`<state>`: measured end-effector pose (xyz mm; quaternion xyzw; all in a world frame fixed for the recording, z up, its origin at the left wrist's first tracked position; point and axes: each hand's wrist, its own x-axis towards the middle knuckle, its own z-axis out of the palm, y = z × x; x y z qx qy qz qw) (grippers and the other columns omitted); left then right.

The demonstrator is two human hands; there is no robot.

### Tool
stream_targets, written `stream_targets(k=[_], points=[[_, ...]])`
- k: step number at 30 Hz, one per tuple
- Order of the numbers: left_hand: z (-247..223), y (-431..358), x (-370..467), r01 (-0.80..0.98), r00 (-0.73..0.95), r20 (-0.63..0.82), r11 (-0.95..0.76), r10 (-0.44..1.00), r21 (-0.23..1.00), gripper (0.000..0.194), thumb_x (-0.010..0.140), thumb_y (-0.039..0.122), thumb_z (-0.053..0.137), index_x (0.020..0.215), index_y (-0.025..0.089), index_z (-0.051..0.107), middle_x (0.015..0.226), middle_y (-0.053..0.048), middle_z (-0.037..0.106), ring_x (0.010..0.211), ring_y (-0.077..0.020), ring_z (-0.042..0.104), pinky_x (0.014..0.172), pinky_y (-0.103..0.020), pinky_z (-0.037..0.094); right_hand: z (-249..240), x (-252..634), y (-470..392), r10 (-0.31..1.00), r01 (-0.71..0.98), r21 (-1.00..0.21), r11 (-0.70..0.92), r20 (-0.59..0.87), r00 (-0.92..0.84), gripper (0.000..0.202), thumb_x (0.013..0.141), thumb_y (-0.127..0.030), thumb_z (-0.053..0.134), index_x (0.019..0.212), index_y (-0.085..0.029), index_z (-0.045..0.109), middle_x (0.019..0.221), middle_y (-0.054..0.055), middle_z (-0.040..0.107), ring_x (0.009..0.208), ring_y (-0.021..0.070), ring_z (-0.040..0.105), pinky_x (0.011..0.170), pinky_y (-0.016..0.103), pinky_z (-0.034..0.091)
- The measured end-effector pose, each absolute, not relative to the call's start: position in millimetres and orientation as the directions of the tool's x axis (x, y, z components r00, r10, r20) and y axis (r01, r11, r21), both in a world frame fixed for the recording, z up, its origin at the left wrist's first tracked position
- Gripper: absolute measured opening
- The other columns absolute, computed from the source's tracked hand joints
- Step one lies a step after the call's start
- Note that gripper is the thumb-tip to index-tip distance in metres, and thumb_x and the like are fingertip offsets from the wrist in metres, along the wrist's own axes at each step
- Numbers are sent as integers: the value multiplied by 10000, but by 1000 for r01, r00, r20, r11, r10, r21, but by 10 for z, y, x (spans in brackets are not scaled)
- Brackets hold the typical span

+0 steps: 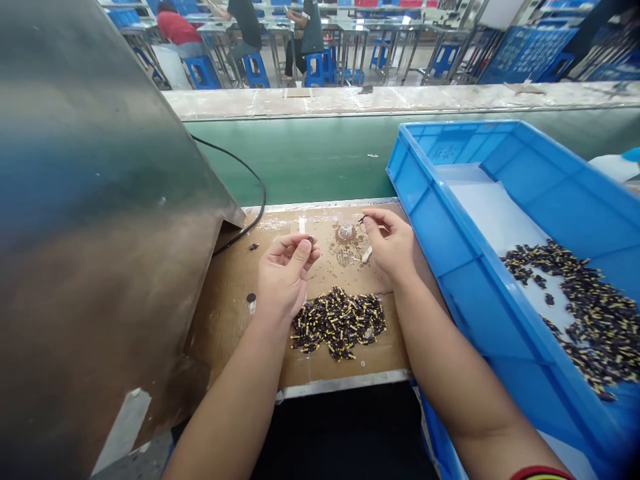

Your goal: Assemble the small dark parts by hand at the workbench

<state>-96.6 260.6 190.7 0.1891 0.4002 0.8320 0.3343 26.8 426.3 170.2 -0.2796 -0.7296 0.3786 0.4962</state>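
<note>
My left hand [287, 267] pinches a small dark part [311, 240] between thumb and forefinger, above the cardboard-covered bench. To the right, my right hand [393, 243] holds another small dark piece [362, 219] at its fingertips; its exact kind is too small to make out. Between my forearms lies a pile of small black-and-yellow parts [340, 323] on the cardboard [230, 300]. Just beyond the pile, between the hands, a clear round item [346, 231] sits amid brown stains. A small white piece [367, 254] lies beside my right hand.
A large metal housing [100, 233] stands close on the left, a black cable [250, 170] curving from behind it. On the right, a blue crate [435, 220] holds many similar parts [595, 307]. A green belt [320, 160] runs beyond the bench; people sit farther back.
</note>
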Motion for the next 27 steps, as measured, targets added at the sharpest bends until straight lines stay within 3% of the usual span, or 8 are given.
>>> stream_targets(k=[4, 10, 27], points=[[1892, 2628, -978, -399, -719, 36, -455, 694, 796, 258, 691, 233, 912, 884, 159, 757, 891, -69, 732, 779, -99, 683, 745, -174, 576, 1634, 160, 4350, 677, 136, -701, 700, 590, -440, 185, 925, -223, 625, 1065, -198, 743, 1054, 78, 756, 893, 193, 699, 756, 342, 585], [1909, 2624, -976, -418, -727, 14, -459, 687, 784, 233, 743, 301, 885, 879, 159, 762, 867, -78, 734, 727, -92, 670, 684, -161, 561, 1557, 77, 4460, 562, 208, -541, 815, 650, -511, 201, 974, -222, 571, 1034, -226, 763, 1032, 73, 764, 965, 226, 689, 869, 399, 563], [1897, 2637, -906, -463, -761, -68, -466, 646, 754, 248, 744, 327, 883, 843, 136, 761, 838, -73, 732, 696, -78, 667, 654, -135, 554, 1471, 28, 4446, 527, 231, -484, 844, 670, -523, 224, 991, -230, 553, 1048, -230, 770, 1009, 79, 756, 968, 238, 666, 890, 413, 530]])
